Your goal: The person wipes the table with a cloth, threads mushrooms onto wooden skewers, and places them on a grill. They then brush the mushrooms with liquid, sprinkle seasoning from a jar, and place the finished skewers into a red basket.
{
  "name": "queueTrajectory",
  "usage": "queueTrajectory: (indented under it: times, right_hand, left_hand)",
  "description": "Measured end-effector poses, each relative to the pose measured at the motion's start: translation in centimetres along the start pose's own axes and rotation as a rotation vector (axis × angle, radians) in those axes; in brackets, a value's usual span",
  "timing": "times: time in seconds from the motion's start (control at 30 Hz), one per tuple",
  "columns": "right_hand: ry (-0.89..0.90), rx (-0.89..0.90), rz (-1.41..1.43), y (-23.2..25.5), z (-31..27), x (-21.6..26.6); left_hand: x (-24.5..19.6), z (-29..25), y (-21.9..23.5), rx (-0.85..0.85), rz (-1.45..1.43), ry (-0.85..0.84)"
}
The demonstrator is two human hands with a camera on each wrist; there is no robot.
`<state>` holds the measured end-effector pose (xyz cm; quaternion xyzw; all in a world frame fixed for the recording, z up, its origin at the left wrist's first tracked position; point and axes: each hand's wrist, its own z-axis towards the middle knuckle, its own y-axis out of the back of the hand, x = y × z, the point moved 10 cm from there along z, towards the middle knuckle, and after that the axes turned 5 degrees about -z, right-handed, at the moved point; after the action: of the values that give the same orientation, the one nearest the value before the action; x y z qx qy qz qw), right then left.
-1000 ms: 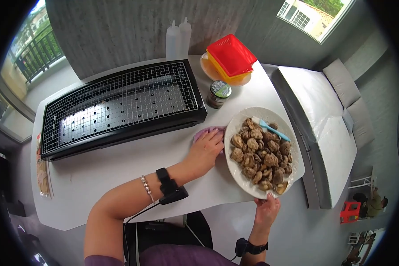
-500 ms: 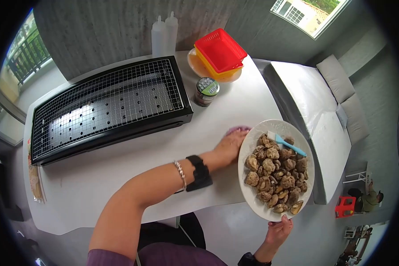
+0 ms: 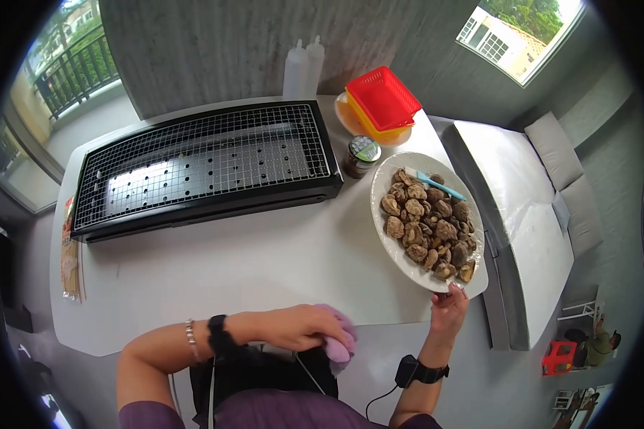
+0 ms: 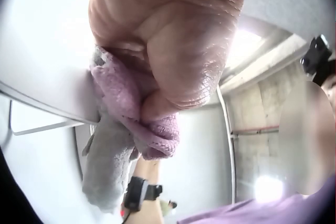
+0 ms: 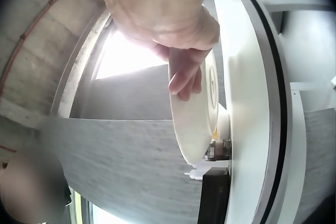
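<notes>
My left hand grips a bunched purple cloth at the table's front edge. In the left wrist view the fingers and thumb curl into the purple cloth, and part of it hangs down. My right hand pinches the near rim of a white oval plate. Dried shiitake mushrooms are heaped on the plate, with a blue-handled brush lying across them at the far side. The right wrist view shows the underside of the plate raised over the tabletop, fingers beneath it.
A black grill with a wire mesh stands on the white table. A lidded jar, stacked red and yellow baskets and two squeeze bottles stand behind. Packaged skewers lie at the left edge.
My left hand has drawn the cloth from beside the plate back to the table's front edge. The plate, held by my right hand, moved right and nearer, then back toward the jar.
</notes>
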<state>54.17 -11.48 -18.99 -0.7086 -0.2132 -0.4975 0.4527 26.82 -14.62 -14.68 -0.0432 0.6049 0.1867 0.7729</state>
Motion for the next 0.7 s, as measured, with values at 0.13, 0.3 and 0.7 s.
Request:
queueTrajectory:
  times: [0.13, 0.3, 0.7]
  right_hand:
    - [-0.029, 0.024, -0.064, 0.6, 0.8, -1.7]
    - [-0.051, 0.019, -0.107, 1.1, 1.0, -2.6]
    - [-0.186, 0.216, -0.099, 1.2, -1.4, -2.1]
  left_hand:
    - [-0.7, -7.9, 4.7, -0.48, -0.203, 0.334]
    - [-0.9, -17.9, 7.6, -1.085, -0.425, 0.291]
    - [-3.9, -30.9, 6.2, -1.629, -0.778, -0.06]
